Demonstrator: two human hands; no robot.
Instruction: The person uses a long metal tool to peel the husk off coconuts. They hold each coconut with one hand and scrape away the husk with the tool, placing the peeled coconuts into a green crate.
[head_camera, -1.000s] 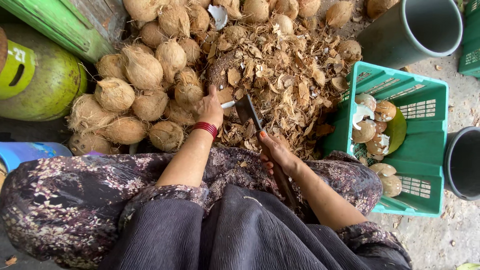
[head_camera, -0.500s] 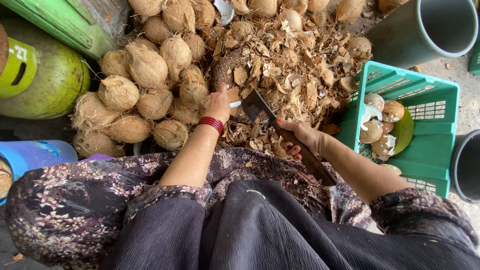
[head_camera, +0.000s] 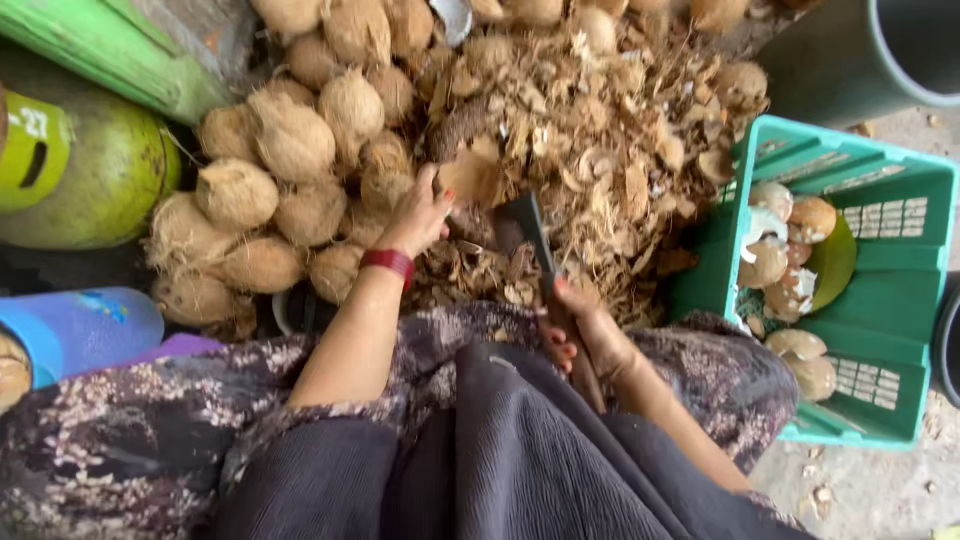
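Now right hand (head_camera: 590, 335) lower, grip around cleaver (head_camera: 530, 235); left hand (head_camera: 420, 215) gripping coconut (head_camera: 470, 175).

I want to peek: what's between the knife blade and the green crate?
Head view: a heap of brown husk scraps lies between the blade and the green crate.

I see tan-brown fibrous husked coconuts (head_camera: 290, 140) heaped beside lighter beige-brown pile of dry husk chips (head_camera: 610, 160). Dark grey metal cleaver blade (head_camera: 528, 225) over chips. My left hand (head_camera: 420, 215) wears red band at wrist (head_camera: 388, 262); right hand (head_camera: 590, 335) shows red-painted nails. Teal-green slatted plastic crate (head_camera: 890, 330) holds brown-and-white peeled coconut pieces (head_camera: 785, 245) plus yellow-green plate. Lap: dark purple cloth with pale floral speckle (head_camera: 130, 450), charcoal ribbed fabric (head_camera: 520, 470) over it. Green rounded gas cylinder (head_camera: 110, 180), blue plastic cylinder (head_camera: 80, 325), grey-green bucket (head_camera: 860, 60).
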